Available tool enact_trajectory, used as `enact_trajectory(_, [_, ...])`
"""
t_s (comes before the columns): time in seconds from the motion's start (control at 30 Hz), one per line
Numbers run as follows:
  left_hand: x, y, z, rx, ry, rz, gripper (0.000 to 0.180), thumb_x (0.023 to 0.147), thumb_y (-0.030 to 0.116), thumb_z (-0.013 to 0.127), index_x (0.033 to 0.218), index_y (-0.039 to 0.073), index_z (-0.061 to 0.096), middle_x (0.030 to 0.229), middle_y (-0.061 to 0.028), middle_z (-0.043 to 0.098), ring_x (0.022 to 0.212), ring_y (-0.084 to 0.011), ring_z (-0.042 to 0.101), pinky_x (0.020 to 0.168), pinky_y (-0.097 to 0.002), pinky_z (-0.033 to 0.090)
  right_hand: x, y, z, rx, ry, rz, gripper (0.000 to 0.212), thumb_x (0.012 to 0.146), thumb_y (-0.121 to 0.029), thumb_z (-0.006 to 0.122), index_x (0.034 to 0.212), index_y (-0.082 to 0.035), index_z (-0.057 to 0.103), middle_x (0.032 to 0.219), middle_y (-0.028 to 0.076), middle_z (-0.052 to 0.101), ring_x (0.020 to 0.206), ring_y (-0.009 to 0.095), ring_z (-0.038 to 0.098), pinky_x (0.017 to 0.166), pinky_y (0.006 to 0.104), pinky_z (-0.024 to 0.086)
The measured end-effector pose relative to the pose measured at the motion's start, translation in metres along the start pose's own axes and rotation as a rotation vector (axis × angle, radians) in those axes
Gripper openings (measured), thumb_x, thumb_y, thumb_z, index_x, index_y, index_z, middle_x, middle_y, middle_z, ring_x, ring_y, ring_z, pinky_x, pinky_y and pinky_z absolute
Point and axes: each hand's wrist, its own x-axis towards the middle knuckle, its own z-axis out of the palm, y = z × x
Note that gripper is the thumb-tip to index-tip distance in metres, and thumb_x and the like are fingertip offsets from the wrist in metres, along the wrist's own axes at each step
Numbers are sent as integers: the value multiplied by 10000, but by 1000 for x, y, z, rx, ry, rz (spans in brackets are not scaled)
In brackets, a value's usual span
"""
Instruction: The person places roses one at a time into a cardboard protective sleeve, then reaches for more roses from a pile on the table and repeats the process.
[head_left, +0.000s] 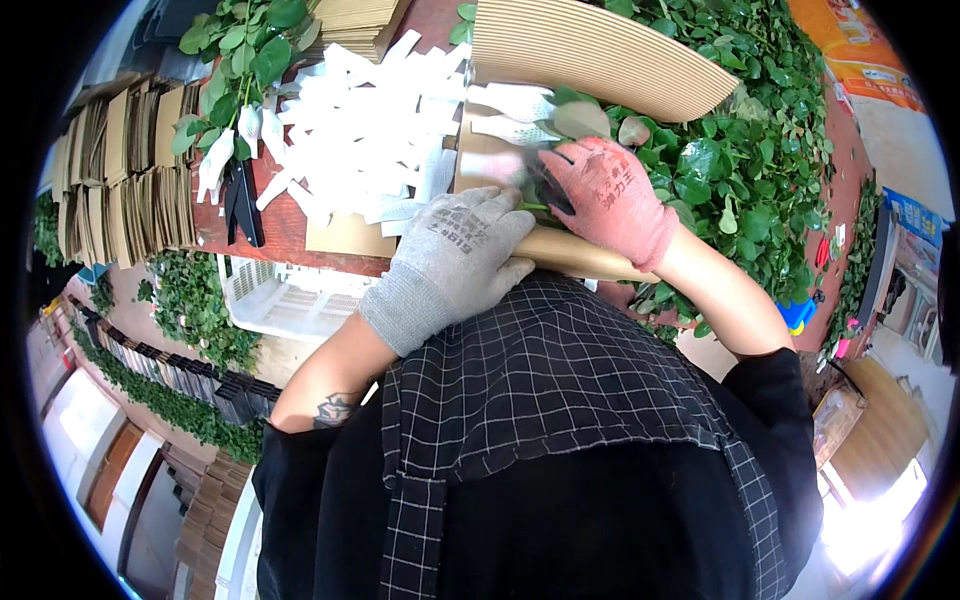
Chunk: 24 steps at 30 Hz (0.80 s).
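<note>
My left hand (455, 255), in a grey glove, rests at the near edge of a brown cardboard sheet (580, 252), fingers over the top and thumb on the near side. My right hand (610, 195), in a red glove with dark fingertips, curls around a rose, whose green stem (537, 207) shows between both hands. The rose's pale pink head (490, 167) is blurred and points left. Just beyond lie white-netted rose heads (512, 132) on the cardboard. Corrugated cardboard (600, 55) stands curved behind them. White net sleeves (360, 140) pile up to the left.
Black scissors (243, 205) lie left on the red table (285, 245), beside netted roses (215, 165). Stacks of folded cardboard (125, 165) stand at far left. Leafy rose stems (735, 170) cover the right side. A white plastic basket (290, 300) sits below the table's front edge.
</note>
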Motion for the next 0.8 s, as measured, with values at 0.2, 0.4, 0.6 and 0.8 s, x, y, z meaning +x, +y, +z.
enact_trajectory(0.2, [3, -1, -3, -64, -78, -13, 308, 812, 309, 638, 978, 55, 586, 1050, -148, 580, 1037, -309, 575, 893, -433, 449, 2, 3, 1, 106, 85, -19, 395, 753, -234, 652, 1100, -55, 590, 898, 102, 612, 865, 285, 608, 790, 385, 478])
enact_trajectory(0.4, [10, -18, -13, -180, 42, 53, 383, 801, 259, 657, 1115, 43, 617, 1154, -189, 607, 1022, -323, 606, 876, -387, 479, 2, 3, 4, 98, -6, 4, 343, 755, -180, 620, 1074, -56, 605, 891, 115, 611, 854, 284, 608, 747, 399, 485])
enact_trajectory(0.6, [26, -51, -12, -113, 229, -3, 279, 790, 134, 654, 1053, 41, 645, 893, -126, 649, 841, -299, 626, 755, -363, 488, 2, 0, 7, 66, -59, 23, 378, 740, -134, 603, 1109, -50, 599, 922, 121, 603, 862, 284, 602, 769, 388, 477])
enact_trajectory(0.8, [27, -76, -10, -80, 142, 38, 176, 799, 135, 649, 942, 35, 663, 827, -116, 639, 777, -287, 620, 705, -367, 481, 1, 1, 8, 51, -162, 75, 361, 728, -122, 599, 1084, -62, 595, 949, 107, 598, 898, 271, 588, 818, 377, 447])
